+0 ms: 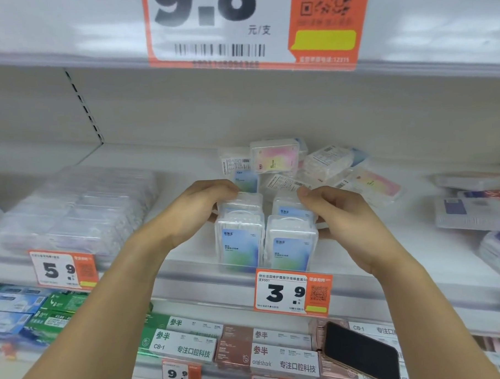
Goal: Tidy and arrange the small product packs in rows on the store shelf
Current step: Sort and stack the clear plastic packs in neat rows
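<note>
Fingers of the left hand (199, 204) are curled over the top rear edge of the left row of packs (239, 232), with the thumb on that row's outer side. Fingers of the right hand (334, 211) are curled the same way over the top of the right row of packs (292, 239), thumb on the outer right side. Each hand grips its own row; neither hand is spread flat.

Both forearms rise from the lower frame corners and converge on the shelf (188, 249), wrists bent slightly inward.

The 2 rows stand upright, side by side and touching, at the front edge of the shelf, directly above the 3.9 price tag (292, 293). Each row shows at least 2 clear packs with blue-green labels, one behind the other.

Behind the rows, a loose pile of packs (308, 166) lies tilted and overlapping; some carry pink-yellow labels.

A stack of clear flat boxes (75, 208) sits to the left on the same shelf. A dark phone (362, 353) rests on boxes on the shelf below.
</note>
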A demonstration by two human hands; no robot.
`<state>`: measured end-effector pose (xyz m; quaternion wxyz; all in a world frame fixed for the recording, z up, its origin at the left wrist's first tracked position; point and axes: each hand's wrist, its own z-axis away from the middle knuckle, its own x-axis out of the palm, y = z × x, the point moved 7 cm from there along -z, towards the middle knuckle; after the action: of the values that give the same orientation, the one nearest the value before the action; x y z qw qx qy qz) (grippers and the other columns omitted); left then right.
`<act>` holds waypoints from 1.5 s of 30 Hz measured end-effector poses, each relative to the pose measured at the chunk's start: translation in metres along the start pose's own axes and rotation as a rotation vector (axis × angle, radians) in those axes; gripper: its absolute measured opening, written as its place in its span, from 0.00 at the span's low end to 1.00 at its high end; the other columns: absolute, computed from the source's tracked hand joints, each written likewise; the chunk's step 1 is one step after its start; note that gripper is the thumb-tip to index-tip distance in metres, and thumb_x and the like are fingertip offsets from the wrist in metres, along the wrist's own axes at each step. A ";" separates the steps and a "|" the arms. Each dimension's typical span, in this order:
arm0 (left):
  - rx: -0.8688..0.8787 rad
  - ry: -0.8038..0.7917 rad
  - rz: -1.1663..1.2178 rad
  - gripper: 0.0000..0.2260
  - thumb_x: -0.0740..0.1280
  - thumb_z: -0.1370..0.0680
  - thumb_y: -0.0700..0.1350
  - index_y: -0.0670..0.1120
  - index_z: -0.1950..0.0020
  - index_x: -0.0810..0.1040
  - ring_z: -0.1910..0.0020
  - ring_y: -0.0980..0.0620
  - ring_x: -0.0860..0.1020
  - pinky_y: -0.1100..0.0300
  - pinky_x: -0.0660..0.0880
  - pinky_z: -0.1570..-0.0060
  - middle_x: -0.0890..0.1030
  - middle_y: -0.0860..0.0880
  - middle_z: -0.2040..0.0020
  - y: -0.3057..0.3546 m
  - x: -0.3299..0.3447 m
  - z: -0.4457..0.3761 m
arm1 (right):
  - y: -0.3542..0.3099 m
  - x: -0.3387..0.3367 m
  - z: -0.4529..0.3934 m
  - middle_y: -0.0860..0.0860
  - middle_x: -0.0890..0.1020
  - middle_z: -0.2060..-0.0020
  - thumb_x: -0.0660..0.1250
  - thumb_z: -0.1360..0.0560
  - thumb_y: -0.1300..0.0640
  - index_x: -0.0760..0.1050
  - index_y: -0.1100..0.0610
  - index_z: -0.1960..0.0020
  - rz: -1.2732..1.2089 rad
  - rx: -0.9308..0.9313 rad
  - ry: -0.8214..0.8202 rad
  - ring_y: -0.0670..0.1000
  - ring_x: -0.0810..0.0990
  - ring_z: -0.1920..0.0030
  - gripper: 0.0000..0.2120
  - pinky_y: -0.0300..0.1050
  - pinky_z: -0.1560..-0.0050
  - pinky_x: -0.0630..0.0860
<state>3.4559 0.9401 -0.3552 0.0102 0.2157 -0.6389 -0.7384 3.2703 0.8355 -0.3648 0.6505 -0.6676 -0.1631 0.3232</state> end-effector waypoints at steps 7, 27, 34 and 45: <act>0.009 -0.042 -0.071 0.17 0.66 0.31 0.55 0.46 0.51 0.82 0.51 0.54 0.79 0.57 0.69 0.49 0.83 0.54 0.53 0.006 0.007 0.011 | -0.002 0.013 0.006 0.52 0.86 0.56 0.70 0.30 0.46 0.82 0.61 0.50 -0.115 0.041 -0.152 0.47 0.84 0.55 0.19 0.41 0.52 0.77; 0.039 0.070 -0.078 0.18 0.65 0.34 0.61 0.54 0.50 0.81 0.46 0.52 0.79 0.54 0.73 0.45 0.83 0.56 0.51 0.008 -0.001 0.016 | -0.002 -0.018 0.000 0.49 0.86 0.51 0.74 0.28 0.45 0.81 0.52 0.46 -0.127 -0.006 0.111 0.52 0.85 0.48 0.14 0.48 0.47 0.80; 0.150 0.331 -0.214 0.06 0.65 0.22 0.43 0.49 0.50 0.81 0.52 0.55 0.82 0.58 0.78 0.46 0.84 0.52 0.53 0.050 -0.025 0.000 | 0.004 -0.086 -0.017 0.52 0.72 0.38 0.71 0.26 0.54 0.78 0.51 0.41 0.516 -0.111 0.598 0.56 0.72 0.36 0.13 0.41 0.41 0.68; 0.121 0.080 -1.026 0.29 0.71 0.26 0.51 0.47 0.28 0.64 0.41 0.43 0.74 0.56 0.70 0.45 0.74 0.44 0.35 0.067 0.025 -0.112 | 0.040 -0.138 -0.036 0.60 0.70 0.33 0.73 0.27 0.57 0.68 0.52 0.28 0.516 0.219 0.603 0.61 0.76 0.41 0.30 0.50 0.40 0.74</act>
<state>3.4525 0.8150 -0.3095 -0.3411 0.5296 -0.4915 -0.6013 3.1835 0.7158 -0.3756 0.6339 -0.6783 0.2428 0.2811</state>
